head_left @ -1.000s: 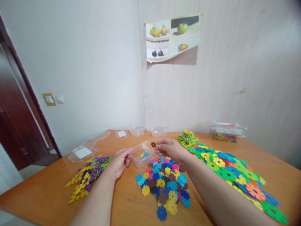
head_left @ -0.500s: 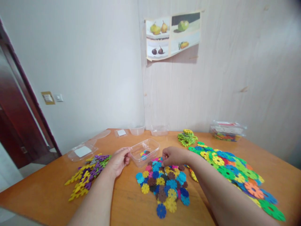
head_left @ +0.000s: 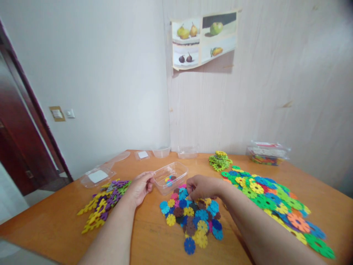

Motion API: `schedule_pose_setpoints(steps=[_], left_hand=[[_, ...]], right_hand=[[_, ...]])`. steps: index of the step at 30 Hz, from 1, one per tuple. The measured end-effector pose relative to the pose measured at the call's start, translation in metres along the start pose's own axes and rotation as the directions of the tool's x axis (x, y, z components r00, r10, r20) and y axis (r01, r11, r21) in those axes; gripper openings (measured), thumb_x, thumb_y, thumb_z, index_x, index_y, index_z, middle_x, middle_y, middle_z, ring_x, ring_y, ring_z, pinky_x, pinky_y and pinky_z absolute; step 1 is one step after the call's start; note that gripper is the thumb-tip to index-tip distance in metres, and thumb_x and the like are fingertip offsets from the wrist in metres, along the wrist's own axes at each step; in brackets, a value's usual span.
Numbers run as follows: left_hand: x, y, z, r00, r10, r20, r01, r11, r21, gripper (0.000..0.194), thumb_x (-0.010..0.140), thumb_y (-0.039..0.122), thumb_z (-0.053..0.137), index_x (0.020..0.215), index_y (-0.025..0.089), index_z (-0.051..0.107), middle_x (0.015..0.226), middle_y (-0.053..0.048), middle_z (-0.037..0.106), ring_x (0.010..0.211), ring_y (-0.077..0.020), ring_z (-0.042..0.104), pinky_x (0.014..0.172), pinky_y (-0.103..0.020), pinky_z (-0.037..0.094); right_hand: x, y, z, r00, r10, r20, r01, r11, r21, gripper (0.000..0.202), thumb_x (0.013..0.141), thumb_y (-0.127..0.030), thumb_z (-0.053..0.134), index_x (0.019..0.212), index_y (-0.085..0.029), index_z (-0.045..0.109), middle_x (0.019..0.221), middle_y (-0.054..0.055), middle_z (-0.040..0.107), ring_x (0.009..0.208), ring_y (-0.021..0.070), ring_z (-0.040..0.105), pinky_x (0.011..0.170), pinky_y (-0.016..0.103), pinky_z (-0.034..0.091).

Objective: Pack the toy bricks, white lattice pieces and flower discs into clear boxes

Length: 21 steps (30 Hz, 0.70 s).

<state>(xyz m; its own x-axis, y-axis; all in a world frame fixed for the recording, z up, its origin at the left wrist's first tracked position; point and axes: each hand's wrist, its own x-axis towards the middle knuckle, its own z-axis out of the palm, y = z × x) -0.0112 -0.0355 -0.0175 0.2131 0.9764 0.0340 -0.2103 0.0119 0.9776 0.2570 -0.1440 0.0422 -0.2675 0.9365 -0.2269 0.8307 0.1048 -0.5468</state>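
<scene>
My left hand (head_left: 142, 187) pinches the near left rim of a clear plastic box (head_left: 162, 187), which rests tilted or flat on the table; I cannot tell which. A few small coloured discs (head_left: 170, 180) lie inside it. To the right, my right hand (head_left: 202, 187) is over the far side of a pile of notched plastic discs (head_left: 190, 221) in blue, yellow, brown and pink. Its fingers are bent together and point down into the pile. Whatever they pinch, if anything, is hidden.
Purple, yellow and green interlocking pieces (head_left: 106, 202) lie left. Larger notched discs (head_left: 264, 200) spread right, near a green stack (head_left: 220, 162). Along the back stand clear tubs (head_left: 161, 152), lids (head_left: 96, 176) and a filled box (head_left: 267, 152). The wooden table (head_left: 154, 235) meets the wall.
My right hand has moved slightly left and lower, over the pile. My left hand keeps its hold on the box rim. The view has shifted slightly.
</scene>
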Motion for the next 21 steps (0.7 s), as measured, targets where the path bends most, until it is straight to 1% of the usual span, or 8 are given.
schedule_pose_setpoints(steps=[3,6,9,12,15,17,18,21], left_hand=[[0.001,-0.001,-0.001,1.0,-0.003,-0.008,0.003,1.0,-0.014,0.031,0.069,0.037,0.079,0.074,0.017,0.056,0.059,0.005,0.054,0.043,-0.0047,0.041,0.04,-0.019,0.026],[0.002,-0.001,-0.001,1.0,-0.015,-0.012,0.015,1.0,-0.021,0.03,0.068,0.035,0.079,0.074,0.017,0.056,0.059,0.004,0.054,0.043,-0.0044,0.041,0.04,-0.018,0.027],[0.002,-0.001,-0.001,1.0,-0.021,-0.017,0.021,1.0,-0.02,0.029,0.068,0.034,0.078,0.075,0.017,0.056,0.06,0.004,0.054,0.043,-0.0045,0.041,0.04,-0.018,0.027],[0.002,-0.002,-0.001,1.0,-0.022,-0.011,0.021,1.0,-0.016,0.028,0.07,0.035,0.077,0.076,0.016,0.056,0.06,0.004,0.054,0.044,-0.0047,0.041,0.04,-0.018,0.026],[0.002,-0.002,0.0,1.0,-0.018,-0.018,0.017,1.0,-0.02,0.027,0.07,0.034,0.076,0.077,0.016,0.057,0.06,0.004,0.054,0.044,-0.0047,0.041,0.04,-0.018,0.026],[0.001,-0.001,0.001,1.0,-0.02,-0.023,0.02,1.0,-0.024,0.027,0.07,0.034,0.076,0.078,0.016,0.057,0.06,0.004,0.055,0.044,-0.0048,0.041,0.04,-0.018,0.025],[0.0,0.0,0.001,0.999,-0.025,-0.022,0.024,0.999,-0.025,0.027,0.07,0.034,0.076,0.078,0.016,0.058,0.061,0.004,0.055,0.044,-0.0048,0.041,0.04,-0.018,0.025],[-0.001,0.001,0.002,0.999,-0.037,-0.025,0.036,0.999,-0.022,0.027,0.069,0.033,0.076,0.081,0.016,0.059,0.06,0.004,0.055,0.042,-0.0047,0.041,0.04,-0.018,0.024]], right_hand=[[-0.002,-0.002,-0.003,1.0,0.031,0.002,-0.031,0.996,0.083,0.007,0.07,-0.023,0.065,0.075,-0.022,0.061,0.058,-0.007,0.051,0.045,0.0075,0.043,0.042,0.019,0.032],[-0.004,-0.004,-0.004,0.998,0.036,-0.05,-0.029,0.992,0.121,0.005,0.07,-0.02,0.063,0.075,-0.022,0.061,0.057,-0.007,0.05,0.044,0.0067,0.043,0.042,0.018,0.032],[-0.004,-0.004,-0.004,0.994,0.025,-0.103,-0.009,0.988,0.154,0.002,0.072,-0.02,0.061,0.073,-0.021,0.061,0.056,-0.008,0.05,0.045,0.0066,0.044,0.043,0.018,0.032],[-0.001,0.0,-0.002,0.989,-0.01,-0.144,0.039,0.979,0.201,0.001,0.073,-0.019,0.059,0.073,-0.021,0.058,0.056,-0.008,0.05,0.045,0.0061,0.043,0.042,0.018,0.031],[0.008,0.006,0.0,0.979,-0.036,-0.198,0.094,0.952,0.29,0.004,0.074,-0.019,0.06,0.073,-0.02,0.056,0.058,-0.007,0.055,0.049,0.0069,0.049,0.042,0.016,0.034],[0.015,0.007,0.002,0.972,-0.011,-0.234,0.114,0.897,0.428,0.004,0.077,-0.02,0.06,0.076,-0.02,0.056,0.06,-0.005,0.061,0.05,0.0085,0.055,0.044,0.017,0.039],[0.018,0.006,0.003,0.967,0.007,-0.255,0.13,0.845,0.518,0.005,0.079,-0.021,0.06,0.079,-0.02,0.055,0.062,-0.003,0.064,0.052,0.0093,0.058,0.046,0.017,0.042],[0.024,-0.001,0.005,0.942,0.053,-0.332,0.23,0.617,0.752,0.009,0.081,-0.021,0.06,0.088,-0.019,0.054,0.076,0.003,0.071,0.063,0.0114,0.067,0.059,0.021,0.053]])
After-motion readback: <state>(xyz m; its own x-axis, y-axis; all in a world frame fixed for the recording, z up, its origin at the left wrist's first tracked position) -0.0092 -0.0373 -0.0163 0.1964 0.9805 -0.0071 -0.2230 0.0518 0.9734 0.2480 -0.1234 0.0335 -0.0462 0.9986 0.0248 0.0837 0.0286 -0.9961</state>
